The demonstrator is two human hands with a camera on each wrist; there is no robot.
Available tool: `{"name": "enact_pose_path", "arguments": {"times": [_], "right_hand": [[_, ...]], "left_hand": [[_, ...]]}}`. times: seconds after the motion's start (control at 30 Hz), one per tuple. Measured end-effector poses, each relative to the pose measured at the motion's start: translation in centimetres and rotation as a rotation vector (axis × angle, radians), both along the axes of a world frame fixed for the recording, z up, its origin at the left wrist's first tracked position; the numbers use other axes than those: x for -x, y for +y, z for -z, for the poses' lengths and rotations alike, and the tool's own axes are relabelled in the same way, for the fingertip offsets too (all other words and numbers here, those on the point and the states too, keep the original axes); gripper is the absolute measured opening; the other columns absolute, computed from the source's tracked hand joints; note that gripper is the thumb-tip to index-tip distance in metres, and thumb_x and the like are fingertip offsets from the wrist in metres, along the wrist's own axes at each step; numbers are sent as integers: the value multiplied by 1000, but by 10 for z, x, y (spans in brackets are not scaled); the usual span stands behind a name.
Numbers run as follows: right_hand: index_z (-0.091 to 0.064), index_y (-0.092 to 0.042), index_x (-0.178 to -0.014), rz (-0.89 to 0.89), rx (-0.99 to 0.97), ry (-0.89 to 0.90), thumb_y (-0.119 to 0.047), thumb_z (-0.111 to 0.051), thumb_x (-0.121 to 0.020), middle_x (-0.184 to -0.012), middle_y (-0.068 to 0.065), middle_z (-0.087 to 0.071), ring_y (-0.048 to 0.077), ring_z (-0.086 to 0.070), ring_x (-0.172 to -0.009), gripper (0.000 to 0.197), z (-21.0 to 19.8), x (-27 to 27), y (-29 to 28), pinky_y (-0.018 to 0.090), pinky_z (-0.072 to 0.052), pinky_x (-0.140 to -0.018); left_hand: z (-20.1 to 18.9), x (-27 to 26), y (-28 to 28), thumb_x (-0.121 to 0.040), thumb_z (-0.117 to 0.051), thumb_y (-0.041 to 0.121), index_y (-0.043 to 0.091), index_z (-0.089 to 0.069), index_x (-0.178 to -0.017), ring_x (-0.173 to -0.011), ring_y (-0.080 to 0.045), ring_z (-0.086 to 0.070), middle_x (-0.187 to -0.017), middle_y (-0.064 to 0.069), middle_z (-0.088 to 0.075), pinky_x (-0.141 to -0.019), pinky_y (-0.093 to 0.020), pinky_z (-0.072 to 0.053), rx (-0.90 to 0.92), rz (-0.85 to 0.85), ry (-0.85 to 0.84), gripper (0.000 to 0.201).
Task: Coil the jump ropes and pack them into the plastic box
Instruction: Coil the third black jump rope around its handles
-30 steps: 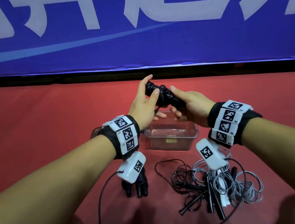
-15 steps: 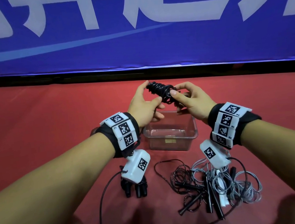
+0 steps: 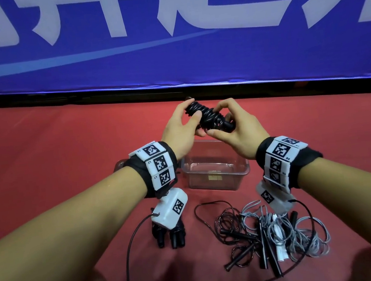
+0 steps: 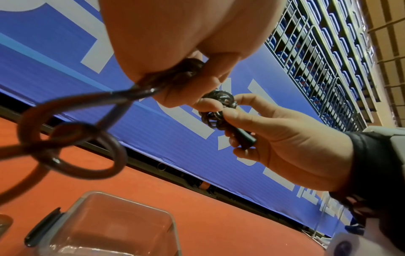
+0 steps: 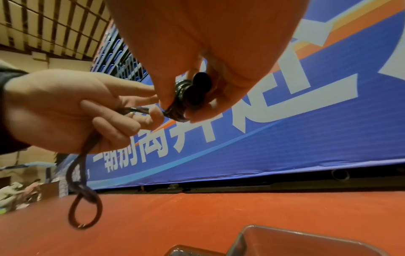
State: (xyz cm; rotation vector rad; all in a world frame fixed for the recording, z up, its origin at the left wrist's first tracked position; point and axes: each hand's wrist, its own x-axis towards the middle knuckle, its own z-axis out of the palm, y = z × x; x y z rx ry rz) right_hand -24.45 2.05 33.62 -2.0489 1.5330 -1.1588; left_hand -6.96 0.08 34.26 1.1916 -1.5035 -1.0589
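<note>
Fingers (image 3: 197, 118) round coiled rope (image 3: 207, 115), above box rim (image 3: 215, 164)

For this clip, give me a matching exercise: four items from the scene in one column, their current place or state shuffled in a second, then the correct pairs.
Column one:
1. clear plastic box
2. black jump rope wound round its handles
3. tangled grey jump rope
4. black wound bundle

Column two:
A. held up by the left hand and the right hand
B. on the red floor, under the left wrist
C. empty, open on the floor
D. loose heap, nearer than the box, to the right

Pairs: 1-C, 2-A, 3-D, 4-B
</note>
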Motion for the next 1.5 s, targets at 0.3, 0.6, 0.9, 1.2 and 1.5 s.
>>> {"name": "enact_pose_path", "arguments": {"times": [0.3,0.6,0.9,1.2,1.5], "right_hand": [[-44,-22,-129,-53,-410,-567,-44,-52,-101,-90,9,-63,20,-59,-49,37,-15,-19,6,35,-59,-54],[-63,-6,-108,-72,-660,-762,-48,-43,-104,-65,8,-60,11,-42,-43,47,-9,-7,0,22,-40,-43],[-45,-18,-127,15,-400,-392,-36,-41,-107,-74,2,-52,14,-45,-55,27,-1,-10,-6,27,-42,-53],[-33,-19,-135,-47,-262,-83,-28,-47,-105,-70,-7,-50,21,-55,-62,34,-3,-15,5,52,-59,-72],[-52,-15,-121,-55,-619,-630,-43,-57,-99,-78,14,-67,19,-61,-49,36,-16,-14,6,29,-56,-50]], "left_hand": [[-4,-7,6,-102,-58,32,28,-49,-123,-35,-1,-47,-71,-3,-72,-40,-18,-33,69,-59,-78,23],[-2,-8,6,-104,-54,28,32,-47,-129,-41,1,-54,-77,-5,-73,-41,-16,-35,65,6,-85,26],[1,-4,5,-107,-42,14,42,-35,-151,-51,-14,-68,-86,-9,-75,-51,-25,-50,-53,54,-38,52],[7,-1,3,-107,-45,30,45,-40,-148,-66,-27,-75,-89,-8,-73,-48,-25,-49,-56,64,-57,44],[13,-5,0,-104,-51,29,44,-51,-117,-68,-27,-74,-82,-1,-71,-73,-51,-61,97,30,-64,19]]}}
